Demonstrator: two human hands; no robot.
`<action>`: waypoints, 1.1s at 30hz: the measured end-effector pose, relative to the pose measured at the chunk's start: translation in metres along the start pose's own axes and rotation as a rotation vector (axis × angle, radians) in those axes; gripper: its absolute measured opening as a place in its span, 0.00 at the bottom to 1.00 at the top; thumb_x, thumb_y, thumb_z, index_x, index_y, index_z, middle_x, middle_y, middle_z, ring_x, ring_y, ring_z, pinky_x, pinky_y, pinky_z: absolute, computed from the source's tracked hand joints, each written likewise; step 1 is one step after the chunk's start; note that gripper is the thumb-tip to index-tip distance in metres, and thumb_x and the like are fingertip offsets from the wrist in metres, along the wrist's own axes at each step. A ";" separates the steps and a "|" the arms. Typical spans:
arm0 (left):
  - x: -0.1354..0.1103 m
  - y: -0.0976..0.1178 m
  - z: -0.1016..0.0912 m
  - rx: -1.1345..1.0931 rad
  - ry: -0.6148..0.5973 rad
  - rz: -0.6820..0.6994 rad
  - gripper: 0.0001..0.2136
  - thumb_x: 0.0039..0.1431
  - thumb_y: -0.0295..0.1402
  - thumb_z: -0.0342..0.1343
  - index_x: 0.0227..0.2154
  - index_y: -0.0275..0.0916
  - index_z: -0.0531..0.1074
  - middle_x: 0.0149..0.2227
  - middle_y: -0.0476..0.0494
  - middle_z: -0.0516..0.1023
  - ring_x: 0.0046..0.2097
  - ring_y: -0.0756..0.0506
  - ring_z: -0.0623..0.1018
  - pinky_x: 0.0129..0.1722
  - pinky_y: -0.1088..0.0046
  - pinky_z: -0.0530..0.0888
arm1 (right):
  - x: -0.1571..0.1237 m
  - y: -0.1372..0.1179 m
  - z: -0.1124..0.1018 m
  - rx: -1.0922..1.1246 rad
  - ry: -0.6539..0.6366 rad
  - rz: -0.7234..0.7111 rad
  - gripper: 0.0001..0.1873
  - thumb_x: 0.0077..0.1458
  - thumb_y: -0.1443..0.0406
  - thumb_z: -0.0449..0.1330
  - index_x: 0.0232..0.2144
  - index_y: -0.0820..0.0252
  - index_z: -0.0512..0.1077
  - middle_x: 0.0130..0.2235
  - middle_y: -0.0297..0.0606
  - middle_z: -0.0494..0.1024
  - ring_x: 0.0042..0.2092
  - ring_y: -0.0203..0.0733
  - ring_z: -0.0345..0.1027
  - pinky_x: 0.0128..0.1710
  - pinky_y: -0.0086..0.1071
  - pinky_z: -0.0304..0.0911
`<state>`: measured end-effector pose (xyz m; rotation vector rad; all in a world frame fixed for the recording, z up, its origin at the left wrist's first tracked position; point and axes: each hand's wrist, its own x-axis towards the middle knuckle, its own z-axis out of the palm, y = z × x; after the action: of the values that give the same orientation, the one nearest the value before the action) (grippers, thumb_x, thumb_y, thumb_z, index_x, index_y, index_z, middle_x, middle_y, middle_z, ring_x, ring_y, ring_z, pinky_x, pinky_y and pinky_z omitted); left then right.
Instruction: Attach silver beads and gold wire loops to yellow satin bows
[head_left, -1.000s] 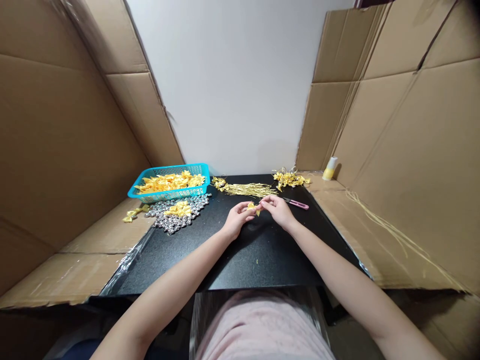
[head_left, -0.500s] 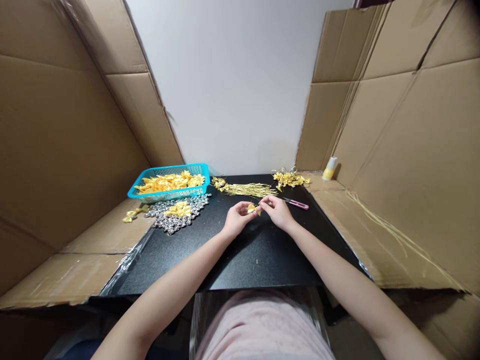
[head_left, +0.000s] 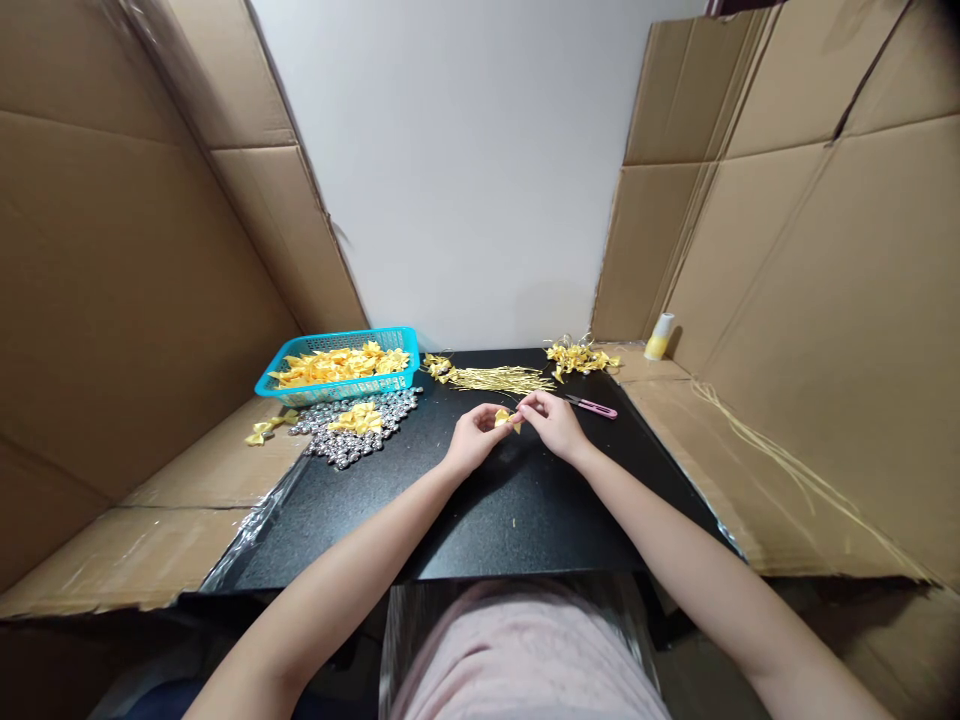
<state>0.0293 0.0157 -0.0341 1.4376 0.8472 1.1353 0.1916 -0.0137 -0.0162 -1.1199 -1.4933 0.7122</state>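
Note:
My left hand (head_left: 474, 437) and my right hand (head_left: 553, 421) meet over the middle of the black table (head_left: 495, 500). Between their fingertips they pinch a small yellow ribbon bow (head_left: 507, 417). Both hands have curled fingers closed on it. A bundle of gold wire ties (head_left: 499, 379) lies just behind the hands. Pink-handled snips (head_left: 594, 406) lie to the right of my right hand.
A teal basket (head_left: 337, 366) of yellow ribbon pieces stands at the back left, with a heap of silver bells (head_left: 352, 430) topped by yellow bows in front of it. Finished bows (head_left: 581, 357) lie at the back right. A small roll (head_left: 660, 337) stands on the cardboard walls' ledge.
The fingers shift slightly on the bow; both hands stay in the same place.

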 end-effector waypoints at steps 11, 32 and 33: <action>0.002 0.004 -0.005 -0.051 -0.073 -0.077 0.13 0.40 0.36 0.67 0.29 0.35 0.77 0.27 0.45 0.80 0.31 0.48 0.77 0.34 0.72 0.73 | 0.001 -0.001 -0.001 -0.001 0.019 0.008 0.04 0.52 0.65 0.57 0.26 0.56 0.69 0.27 0.36 0.82 0.33 0.44 0.77 0.39 0.38 0.69; 0.002 0.002 -0.005 -0.089 -0.156 -0.013 0.18 0.42 0.38 0.69 0.37 0.36 0.77 0.34 0.44 0.81 0.36 0.47 0.78 0.39 0.71 0.72 | 0.008 0.014 -0.001 0.160 -0.014 0.117 0.12 0.62 0.60 0.57 0.40 0.64 0.72 0.37 0.36 0.77 0.36 0.37 0.73 0.38 0.37 0.71; 0.002 0.002 -0.005 -0.087 -0.158 -0.015 0.18 0.42 0.38 0.69 0.36 0.35 0.77 0.34 0.43 0.81 0.36 0.46 0.78 0.39 0.70 0.72 | 0.007 0.014 -0.001 0.159 -0.012 0.114 0.12 0.62 0.60 0.57 0.39 0.64 0.72 0.37 0.36 0.77 0.35 0.37 0.73 0.38 0.36 0.71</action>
<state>0.0246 0.0185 -0.0318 1.4264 0.6888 1.0205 0.1964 -0.0016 -0.0258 -1.0874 -1.3656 0.9019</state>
